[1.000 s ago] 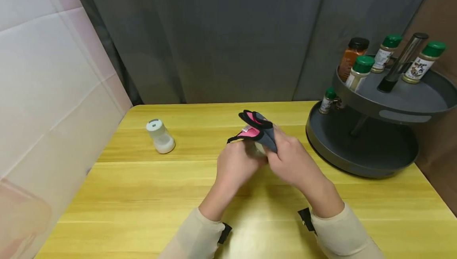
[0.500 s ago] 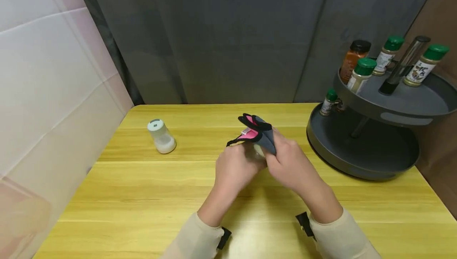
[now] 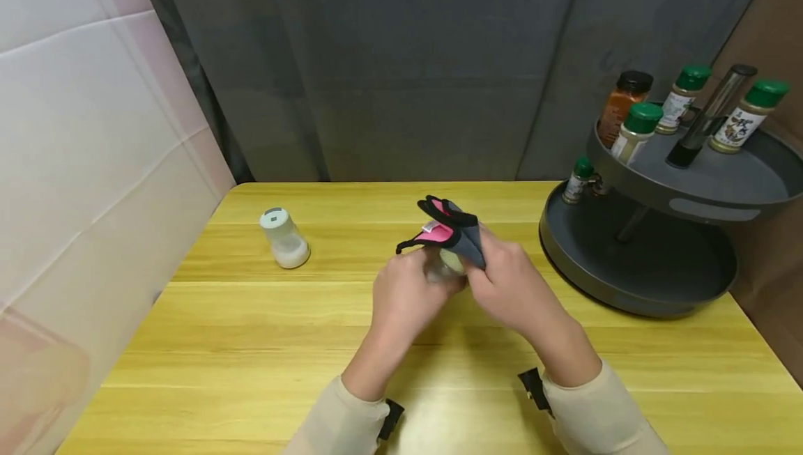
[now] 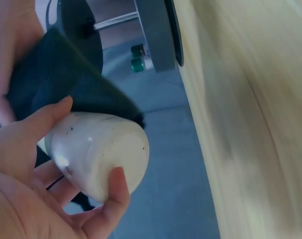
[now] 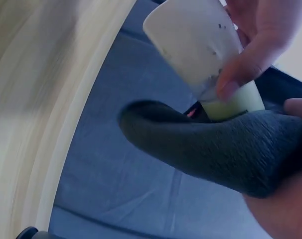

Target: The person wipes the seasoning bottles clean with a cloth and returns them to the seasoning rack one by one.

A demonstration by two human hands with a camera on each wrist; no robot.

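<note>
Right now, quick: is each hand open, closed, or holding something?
Left hand: holding the whitish jar.
Right hand: holding the dark grey cloth.

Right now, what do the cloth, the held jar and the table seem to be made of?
Cloth: soft fabric, fibre unclear; it bends easily and looks matte and slightly fuzzy.
Held jar: glass or hard plastic, I can't tell which; smooth and glossy, with bright highlights.
Table: wood or perhaps wood-look laminate; yellowish grain streaks and a soft sheen.
</note>
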